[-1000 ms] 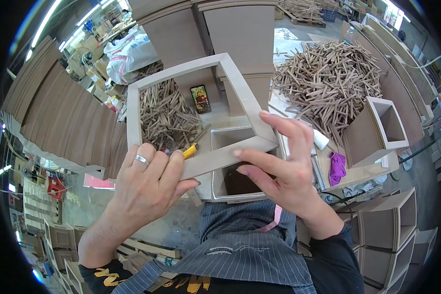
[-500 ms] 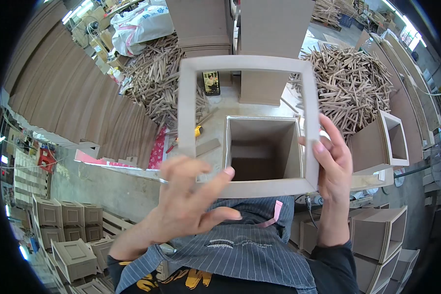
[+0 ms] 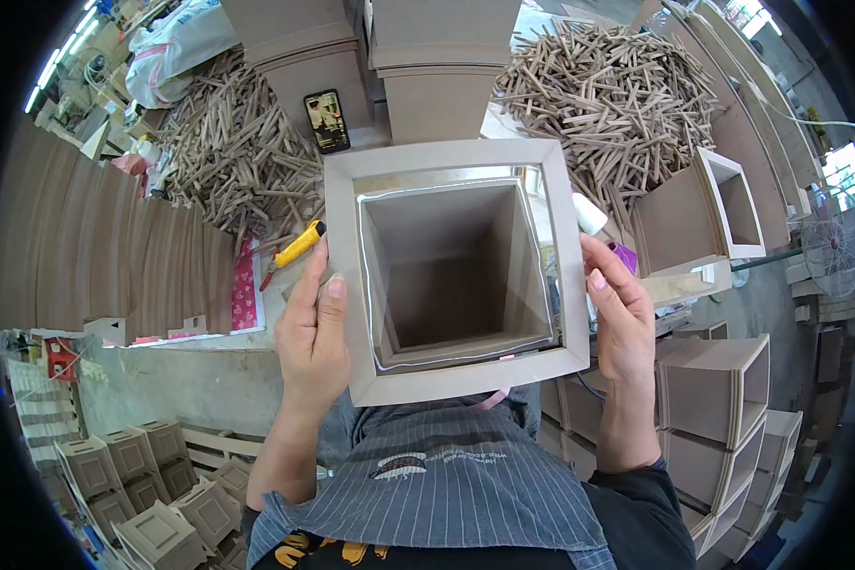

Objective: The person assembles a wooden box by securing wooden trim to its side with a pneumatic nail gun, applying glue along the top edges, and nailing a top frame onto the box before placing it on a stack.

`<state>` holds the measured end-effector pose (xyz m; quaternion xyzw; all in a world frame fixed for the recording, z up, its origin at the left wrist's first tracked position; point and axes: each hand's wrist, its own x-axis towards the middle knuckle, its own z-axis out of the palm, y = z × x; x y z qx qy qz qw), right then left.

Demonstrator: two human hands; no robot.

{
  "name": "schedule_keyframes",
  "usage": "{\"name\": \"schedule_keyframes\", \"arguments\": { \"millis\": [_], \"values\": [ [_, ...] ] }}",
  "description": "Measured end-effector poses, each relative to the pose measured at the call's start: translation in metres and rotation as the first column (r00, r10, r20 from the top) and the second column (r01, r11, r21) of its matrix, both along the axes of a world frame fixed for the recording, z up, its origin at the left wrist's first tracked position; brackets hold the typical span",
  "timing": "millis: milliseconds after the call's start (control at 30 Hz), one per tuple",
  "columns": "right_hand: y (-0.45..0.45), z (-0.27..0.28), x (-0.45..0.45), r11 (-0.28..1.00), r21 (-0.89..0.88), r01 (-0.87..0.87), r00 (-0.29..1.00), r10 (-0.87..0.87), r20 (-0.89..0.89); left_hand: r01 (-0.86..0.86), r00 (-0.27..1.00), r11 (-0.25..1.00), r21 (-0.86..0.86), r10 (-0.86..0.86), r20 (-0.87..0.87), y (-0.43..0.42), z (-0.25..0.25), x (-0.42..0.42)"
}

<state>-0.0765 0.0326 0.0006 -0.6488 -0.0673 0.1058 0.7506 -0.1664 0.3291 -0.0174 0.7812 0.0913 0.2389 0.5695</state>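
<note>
A square beige frame is held level between my two hands, above an open box whose rim carries a thin white line. My left hand grips the frame's left side, thumb on top. On its right side, my right hand pinches the frame between thumb and fingers. Through the frame's opening the box's dark inside shows. Close to my left fingertips lies a yellow-handled tool. A white bottle and a purple cloth are partly visible beyond my right hand.
Piles of small wooden sticks lie at the left and right. A phone leans near tall boxes. Stacked panels stand left. A framed box lies right; more boxes are stacked below.
The frame has turned from tilted to square and come lower over the box. My left hand, loose above its near edge half a second ago, has taken hold of the left side.
</note>
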Motion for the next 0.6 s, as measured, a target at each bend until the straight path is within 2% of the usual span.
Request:
{"name": "schedule_keyframes", "arguments": {
  "millis": [33, 100, 133, 167, 200, 267, 400, 600],
  "values": [
    [0.0, -0.005, 0.003, 1.0, -0.005, 0.001, 1.0, -0.001, 0.0, 0.001, 1.0, 1.0, -0.005, -0.001, 0.0, 0.0, -0.003, 0.001],
    [0.0, -0.014, 0.007, 0.988, -0.152, -0.006, 0.991, 0.026, 0.131, -0.007, 0.998, 1.0, 0.03, 0.009, -0.069, 0.001, -0.008, 0.002],
    [0.001, -0.017, 0.008, 0.984, -0.173, -0.03, 0.995, 0.046, 0.088, -0.008, 0.997, 1.0, 0.027, 0.01, -0.071, 0.001, -0.012, 0.003],
    [0.002, -0.02, 0.009, 0.984, -0.176, -0.032, 0.995, 0.048, 0.087, -0.027, 0.998, 0.995, 0.101, 0.032, -0.051, 0.001, -0.017, 0.005],
    [0.003, -0.023, 0.01, 0.988, -0.15, -0.025, 0.997, 0.035, 0.062, -0.046, 0.998, 0.983, 0.175, 0.052, -0.03, 0.0, -0.021, 0.006],
    [0.003, -0.034, 0.012, 0.994, -0.104, -0.017, 0.999, 0.013, -0.033, -0.043, 0.997, 0.988, 0.151, 0.052, -0.059, 0.001, -0.025, 0.005],
    [0.008, -0.034, 0.01, 0.995, -0.101, -0.003, 0.999, -0.001, -0.035, -0.044, 0.989, 0.998, 0.047, 0.05, -0.142, 0.002, -0.03, 0.005],
    [0.008, -0.036, 0.007, 1.0, 0.005, -0.015, 0.989, 0.016, -0.148, -0.045, 0.987, 0.995, 0.084, 0.058, -0.151, 0.003, -0.032, 0.004]
  ]
}}
